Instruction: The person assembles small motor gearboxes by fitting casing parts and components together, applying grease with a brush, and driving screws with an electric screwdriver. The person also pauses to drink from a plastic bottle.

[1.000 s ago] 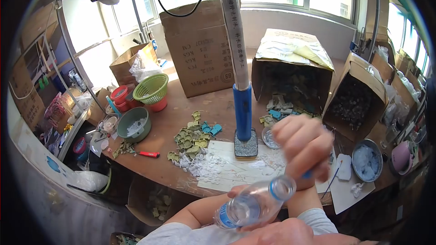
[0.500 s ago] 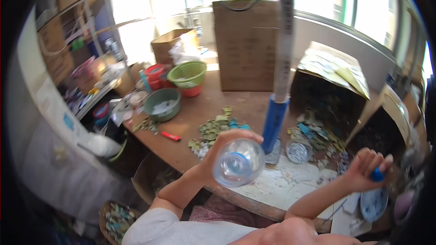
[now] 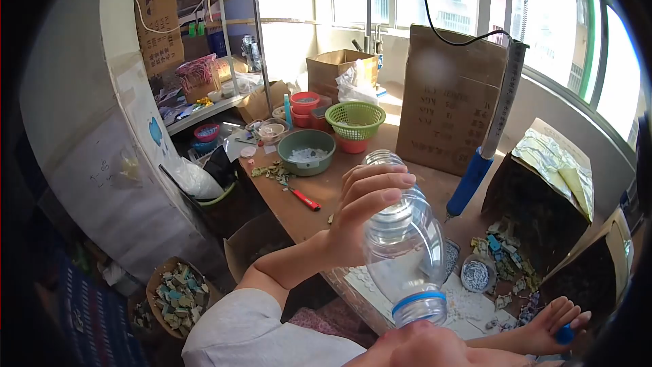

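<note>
1. The left hand now has the clear water bottle tipped steeply, base up and open neck down at the person's face at the bottom edge; half a second ago the bottle was held lower and pointed toward the camera. The left grip is wrapped around the bottle's upper body, fingers pressed on it.
2. The right hand has dropped right of the bottle, low over the counter, with the blue cap pinched in its fingers, as before.
3. I judge that the cap is off and a drink is under way.
4. Behind the bottle hang the blue-handled tool and, further left, the green bowl.
</note>
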Action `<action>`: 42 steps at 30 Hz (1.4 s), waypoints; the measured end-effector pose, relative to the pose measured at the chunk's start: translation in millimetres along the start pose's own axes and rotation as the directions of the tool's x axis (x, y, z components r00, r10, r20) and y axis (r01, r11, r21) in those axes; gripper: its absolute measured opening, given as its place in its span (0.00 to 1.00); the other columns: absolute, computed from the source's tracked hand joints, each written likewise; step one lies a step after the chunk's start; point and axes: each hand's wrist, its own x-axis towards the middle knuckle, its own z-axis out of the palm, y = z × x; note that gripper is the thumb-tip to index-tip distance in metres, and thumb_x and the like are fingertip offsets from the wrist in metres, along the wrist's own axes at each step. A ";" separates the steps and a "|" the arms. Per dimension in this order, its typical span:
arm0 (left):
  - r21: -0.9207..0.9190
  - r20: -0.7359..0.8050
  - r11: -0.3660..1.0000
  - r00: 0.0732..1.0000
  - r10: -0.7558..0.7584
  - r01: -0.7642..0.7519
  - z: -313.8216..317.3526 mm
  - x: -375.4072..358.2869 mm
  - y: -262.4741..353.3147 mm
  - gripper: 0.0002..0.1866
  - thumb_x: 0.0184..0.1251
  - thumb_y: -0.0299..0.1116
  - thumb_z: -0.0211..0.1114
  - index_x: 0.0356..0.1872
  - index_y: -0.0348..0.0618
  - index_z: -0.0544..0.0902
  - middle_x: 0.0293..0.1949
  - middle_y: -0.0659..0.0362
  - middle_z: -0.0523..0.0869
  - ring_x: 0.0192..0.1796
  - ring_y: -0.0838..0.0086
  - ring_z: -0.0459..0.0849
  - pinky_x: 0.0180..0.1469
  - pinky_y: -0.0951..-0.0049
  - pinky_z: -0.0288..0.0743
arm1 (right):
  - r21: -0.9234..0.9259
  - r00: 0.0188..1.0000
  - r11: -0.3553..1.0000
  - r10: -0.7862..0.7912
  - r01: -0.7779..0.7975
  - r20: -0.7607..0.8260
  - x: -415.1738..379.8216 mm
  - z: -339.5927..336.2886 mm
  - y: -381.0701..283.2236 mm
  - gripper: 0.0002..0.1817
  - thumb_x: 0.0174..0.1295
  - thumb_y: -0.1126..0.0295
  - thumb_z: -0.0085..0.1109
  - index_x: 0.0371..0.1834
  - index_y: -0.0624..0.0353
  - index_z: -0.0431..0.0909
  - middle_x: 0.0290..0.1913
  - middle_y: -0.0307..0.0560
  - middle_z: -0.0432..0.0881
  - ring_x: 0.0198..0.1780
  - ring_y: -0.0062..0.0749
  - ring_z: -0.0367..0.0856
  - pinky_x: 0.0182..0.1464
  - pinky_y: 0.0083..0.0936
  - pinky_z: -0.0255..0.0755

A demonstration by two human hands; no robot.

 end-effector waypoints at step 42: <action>0.264 -0.018 0.910 0.942 0.336 -0.320 -6.9 48.7 -23.6 0.55 0.41 0.37 0.86 0.68 0.58 0.55 0.63 0.58 0.71 0.64 0.59 0.75 0.66 0.59 0.74 | -0.023 1.000 0.999 0.030 -0.030 -0.005 0.3 -7.7 -3.3 0.13 0.70 0.64 0.48 0.27 0.54 0.63 0.10 0.34 0.56 0.15 0.17 0.47 0.27 0.23 0.45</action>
